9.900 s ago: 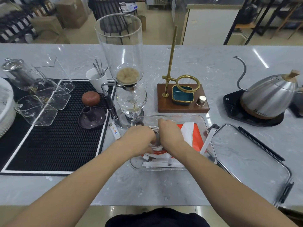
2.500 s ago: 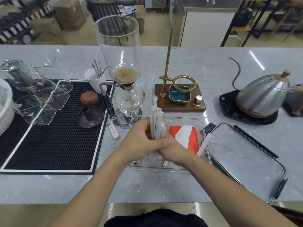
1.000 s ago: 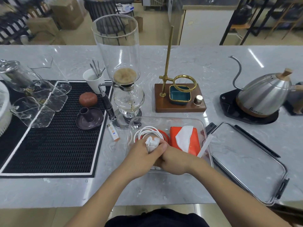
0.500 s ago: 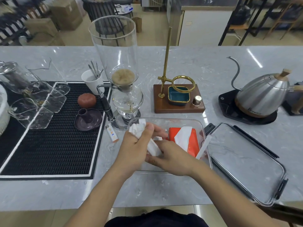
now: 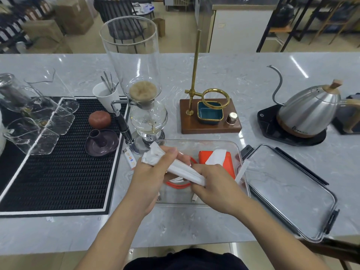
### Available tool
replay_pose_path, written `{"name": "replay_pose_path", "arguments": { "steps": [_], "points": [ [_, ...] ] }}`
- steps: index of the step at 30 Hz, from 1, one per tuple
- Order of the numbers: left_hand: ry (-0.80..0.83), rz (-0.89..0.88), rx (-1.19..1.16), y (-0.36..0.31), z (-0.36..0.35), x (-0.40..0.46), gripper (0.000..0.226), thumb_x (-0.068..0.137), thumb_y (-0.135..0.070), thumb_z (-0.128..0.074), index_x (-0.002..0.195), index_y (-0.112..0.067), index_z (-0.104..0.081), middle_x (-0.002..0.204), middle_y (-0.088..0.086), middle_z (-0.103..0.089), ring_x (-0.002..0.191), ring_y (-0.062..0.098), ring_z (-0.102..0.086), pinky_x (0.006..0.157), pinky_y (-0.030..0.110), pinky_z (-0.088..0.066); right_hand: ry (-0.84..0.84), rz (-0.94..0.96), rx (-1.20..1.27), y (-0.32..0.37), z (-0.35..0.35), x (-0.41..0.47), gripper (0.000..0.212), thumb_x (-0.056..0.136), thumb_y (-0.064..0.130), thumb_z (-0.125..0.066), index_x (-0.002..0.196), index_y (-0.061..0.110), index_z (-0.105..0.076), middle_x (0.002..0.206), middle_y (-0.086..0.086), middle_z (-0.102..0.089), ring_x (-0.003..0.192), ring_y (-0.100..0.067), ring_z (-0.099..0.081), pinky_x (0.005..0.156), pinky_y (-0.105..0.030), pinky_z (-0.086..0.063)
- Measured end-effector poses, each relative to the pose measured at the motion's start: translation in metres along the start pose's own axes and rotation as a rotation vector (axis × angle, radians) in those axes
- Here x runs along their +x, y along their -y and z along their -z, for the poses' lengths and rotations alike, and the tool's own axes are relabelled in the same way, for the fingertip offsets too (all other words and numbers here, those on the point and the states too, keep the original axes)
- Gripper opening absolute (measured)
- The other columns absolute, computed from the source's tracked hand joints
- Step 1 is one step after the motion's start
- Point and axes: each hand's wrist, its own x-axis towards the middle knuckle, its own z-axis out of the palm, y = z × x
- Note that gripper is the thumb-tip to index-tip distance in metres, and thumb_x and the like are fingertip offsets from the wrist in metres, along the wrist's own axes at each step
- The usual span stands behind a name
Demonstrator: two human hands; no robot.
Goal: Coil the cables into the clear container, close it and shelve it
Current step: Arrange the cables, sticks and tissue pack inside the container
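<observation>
The clear container sits open on the marble counter in front of me. Both hands hold a bundle of white paper-wrapped sticks above it, slanting down to the right. My left hand grips its upper left end and my right hand grips its lower right end. Under the bundle, an orange cable and a white cable lie coiled in the container, partly hidden. An orange tissue pack lies at its right side. The container's clear lid lies flat to the right.
A glass siphon brewer stands just behind the container, a brass dripper stand behind right, a steel kettle far right. A black mat with glass cups, a white cup and a dark saucer covers the left. A small lighter lies by the mat.
The white bundle went from standing upright in both hands to lying slanted low over the container. The coiled cables, uncovered a second ago, are now partly hidden under it.
</observation>
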Motion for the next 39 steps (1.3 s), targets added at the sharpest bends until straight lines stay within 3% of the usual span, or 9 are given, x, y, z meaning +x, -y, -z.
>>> {"name": "replay_pose_path", "arguments": {
  "steps": [3,7,16,19,23,25,29,33,39],
  "points": [
    [-0.014,0.047,0.090,-0.002,0.007,-0.001,0.018,0.085,-0.013,-0.067,0.069,-0.019,-0.074,0.083,0.018,-0.075,0.076,0.027,-0.073,0.062,0.036,-0.060,0.028,-0.029,-0.059,-0.003,0.009,-0.005,0.007,0.076,0.023,-0.054,0.073,0.029,-0.056,0.059,0.006,-0.054,0.061,-0.019,-0.050,0.056,-0.038,-0.044],
    [0.024,0.111,0.143,-0.003,0.017,-0.001,0.008,0.072,-0.020,-0.074,0.074,-0.012,-0.074,0.080,0.010,-0.072,0.067,0.022,-0.071,0.054,0.029,-0.059,0.075,-0.023,-0.218,-0.008,0.025,-0.008,0.014,0.081,0.027,-0.053,0.088,0.027,-0.065,0.069,0.003,-0.065,0.069,-0.020,-0.058,0.058,-0.037,-0.049],
    [0.067,0.199,0.112,0.004,0.009,-0.004,0.018,0.066,-0.013,-0.076,0.080,-0.002,-0.076,0.091,0.016,-0.072,0.083,0.037,-0.072,0.059,0.025,-0.058,0.101,0.040,-0.368,-0.005,0.036,-0.009,0.018,0.081,0.025,-0.054,0.095,0.029,-0.066,0.077,0.003,-0.069,0.073,-0.018,-0.060,0.061,-0.035,-0.050],
    [0.025,0.160,0.099,0.002,0.010,-0.002,0.019,0.065,-0.011,-0.075,0.079,0.002,-0.075,0.084,0.012,-0.074,0.072,0.026,-0.073,0.058,0.025,-0.059,0.113,0.033,-0.240,-0.008,0.047,-0.010,0.018,0.079,0.031,-0.063,0.097,0.033,-0.065,0.078,0.011,-0.067,0.070,-0.007,-0.057,0.064,-0.034,-0.052],
    [-0.069,0.107,0.033,-0.006,0.022,0.000,0.019,0.067,-0.008,-0.072,0.083,0.002,-0.072,0.078,0.012,-0.077,0.066,0.025,-0.073,0.058,0.022,-0.059,-0.057,-0.046,-0.181,-0.026,0.081,-0.024,0.038,0.075,0.028,-0.080,0.110,0.034,-0.065,0.095,0.017,-0.063,0.083,-0.006,-0.058,0.074,-0.014,-0.043],
    [-0.115,0.076,0.012,-0.010,0.030,0.001,0.019,0.068,-0.008,-0.071,0.084,0.001,-0.072,0.077,0.012,-0.077,0.066,0.022,-0.073,0.058,0.021,-0.059,-0.150,-0.062,-0.253,-0.037,0.092,-0.030,0.040,0.076,0.022,-0.080,0.111,0.031,-0.066,0.100,0.014,-0.062,0.085,-0.007,-0.056,0.075,-0.015,-0.041],
    [-0.166,0.026,0.037,-0.011,0.038,0.001,0.020,0.070,-0.011,-0.071,0.087,-0.002,-0.073,0.085,0.015,-0.077,0.073,0.026,-0.075,0.065,0.025,-0.060,-0.082,0.022,-0.589,-0.048,0.078,-0.029,0.035,0.065,0.021,-0.086,0.097,0.030,-0.075,0.096,0.003,-0.064,0.088,-0.025,-0.059,0.079,-0.035,-0.037],
    [-0.183,0.014,0.041,-0.010,0.040,0.000,0.027,0.071,-0.012,-0.071,0.094,0.002,-0.072,0.094,0.020,-0.076,0.082,0.031,-0.074,0.067,0.026,-0.060,0.048,0.076,-0.911,-0.053,0.056,-0.024,0.025,0.048,0.025,-0.088,0.062,0.030,-0.069,0.071,0.006,-0.055,0.075,-0.022,-0.052,0.068,-0.037,-0.026],
    [-0.210,-0.008,0.032,-0.013,0.043,-0.004,0.021,0.070,-0.012,-0.070,0.089,-0.004,-0.074,0.089,0.013,-0.077,0.078,0.024,-0.074,0.065,0.023,-0.059,0.132,0.186,-1.048,-0.054,0.053,-0.013,0.033,0.031,-0.005,-0.069,0.043,0.019,-0.048,0.051,0.000,-0.048,0.062,-0.026,-0.049,0.062,-0.038,-0.025]
  ]
}}
